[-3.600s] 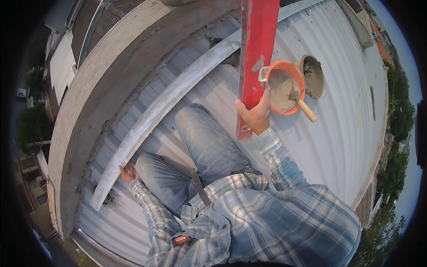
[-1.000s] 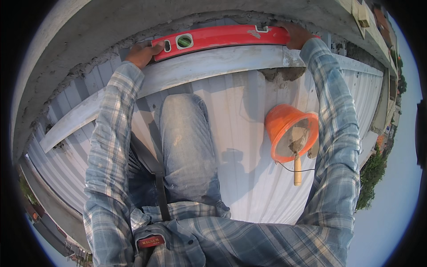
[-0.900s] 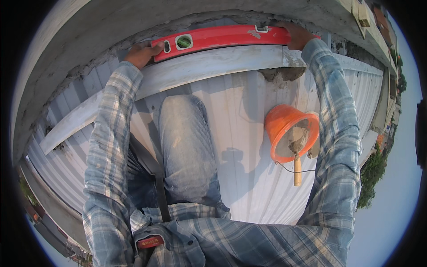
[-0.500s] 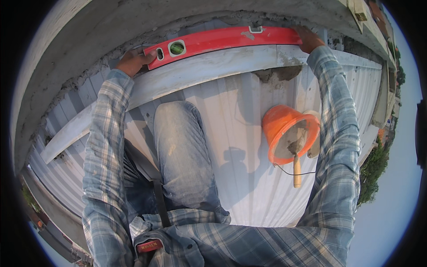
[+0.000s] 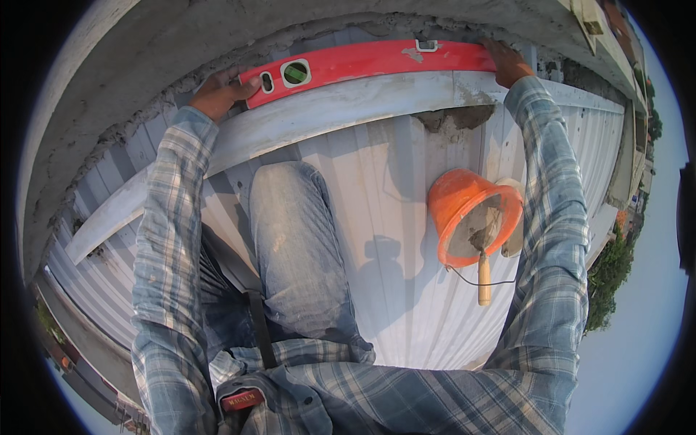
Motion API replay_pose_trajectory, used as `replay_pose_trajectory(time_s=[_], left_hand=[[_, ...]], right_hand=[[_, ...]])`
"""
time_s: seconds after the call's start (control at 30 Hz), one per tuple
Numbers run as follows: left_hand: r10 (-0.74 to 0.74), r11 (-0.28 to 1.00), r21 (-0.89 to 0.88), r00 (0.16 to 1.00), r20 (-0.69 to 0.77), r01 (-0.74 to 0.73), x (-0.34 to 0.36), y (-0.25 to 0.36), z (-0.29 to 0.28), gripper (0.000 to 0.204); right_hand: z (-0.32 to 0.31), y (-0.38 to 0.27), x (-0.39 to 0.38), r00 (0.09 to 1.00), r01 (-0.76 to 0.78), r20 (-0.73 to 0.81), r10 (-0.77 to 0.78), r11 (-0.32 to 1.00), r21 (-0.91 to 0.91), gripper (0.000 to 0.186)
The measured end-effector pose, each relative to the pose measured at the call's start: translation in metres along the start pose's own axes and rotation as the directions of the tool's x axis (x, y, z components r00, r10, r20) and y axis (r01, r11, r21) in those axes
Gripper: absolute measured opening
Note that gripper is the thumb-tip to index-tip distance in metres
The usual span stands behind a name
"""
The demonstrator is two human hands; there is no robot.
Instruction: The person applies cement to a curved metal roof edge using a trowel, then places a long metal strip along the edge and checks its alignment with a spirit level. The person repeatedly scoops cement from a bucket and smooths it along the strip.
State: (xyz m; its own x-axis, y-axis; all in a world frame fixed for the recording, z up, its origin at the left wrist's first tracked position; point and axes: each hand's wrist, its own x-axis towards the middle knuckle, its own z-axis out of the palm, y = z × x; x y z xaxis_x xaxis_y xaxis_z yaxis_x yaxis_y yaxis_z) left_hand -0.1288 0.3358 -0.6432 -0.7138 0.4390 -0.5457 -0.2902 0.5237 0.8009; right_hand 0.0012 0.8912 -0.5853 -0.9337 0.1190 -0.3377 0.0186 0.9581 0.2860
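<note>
A red spirit level (image 5: 362, 61) lies crosswise just beyond a long pale metal strip (image 5: 312, 112). Its left end is gripped by my left hand (image 5: 217, 94), thumb over it, while my right hand (image 5: 507, 61) holds the right end. Grey mortar (image 5: 457, 117) shows under the strip. Near my right forearm an orange bucket (image 5: 453, 203) contains grey mortar and a trowel with a wooden handle (image 5: 483, 283). A second, grey bucket (image 5: 513, 235) sits partly hidden behind it.
A ribbed metal roof (image 5: 384, 290) is under my bent knee. A concrete parapet (image 5: 138, 65) curves along the far side, with rough mortar at its foot and a wooden piece (image 5: 591, 25) at the upper right. Trees (image 5: 605, 283) and sky lie beyond the right edge.
The level has turned from upright in my right hand to crosswise. My left hand has moved from the strip onto the level. Lately both hands shifted slightly, right one rightward, left one leftward.
</note>
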Motion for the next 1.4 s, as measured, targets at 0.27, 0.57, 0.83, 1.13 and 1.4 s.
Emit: replay_pose_trajectory(time_s=[0.27,0.57,0.83,1.13,1.4], left_hand=[[-0.034,0.991,0.130,0.999,-0.005,0.034,-0.009,0.019,0.006,0.087],[-0.011,1.000,-0.015,0.997,0.080,0.013,-0.004,0.011,-0.002,0.084],[-0.003,0.999,0.042,0.998,0.059,0.000,-0.016,0.029,0.006,0.086],[0.051,0.998,0.001,0.846,-0.531,-0.060,-0.102,0.027,-0.022,0.068],[-0.506,0.830,-0.518,0.109,-0.856,-0.206,-0.215,-0.166,-0.160,0.071]], right_hand=[[-0.016,0.001,0.011,0.985,-0.133,0.165,0.039,0.781,0.610,0.053],[0.008,-0.014,0.028,0.984,-0.085,-0.091,0.150,0.862,0.500,0.060],[0.022,-0.021,0.034,0.977,-0.132,-0.137,0.161,0.971,0.198,0.041],[0.056,0.007,0.050,0.974,0.045,-0.214,-0.068,0.993,-0.114,0.036],[0.049,-0.006,0.047,0.960,0.011,-0.280,0.023,0.993,0.119,0.033]])
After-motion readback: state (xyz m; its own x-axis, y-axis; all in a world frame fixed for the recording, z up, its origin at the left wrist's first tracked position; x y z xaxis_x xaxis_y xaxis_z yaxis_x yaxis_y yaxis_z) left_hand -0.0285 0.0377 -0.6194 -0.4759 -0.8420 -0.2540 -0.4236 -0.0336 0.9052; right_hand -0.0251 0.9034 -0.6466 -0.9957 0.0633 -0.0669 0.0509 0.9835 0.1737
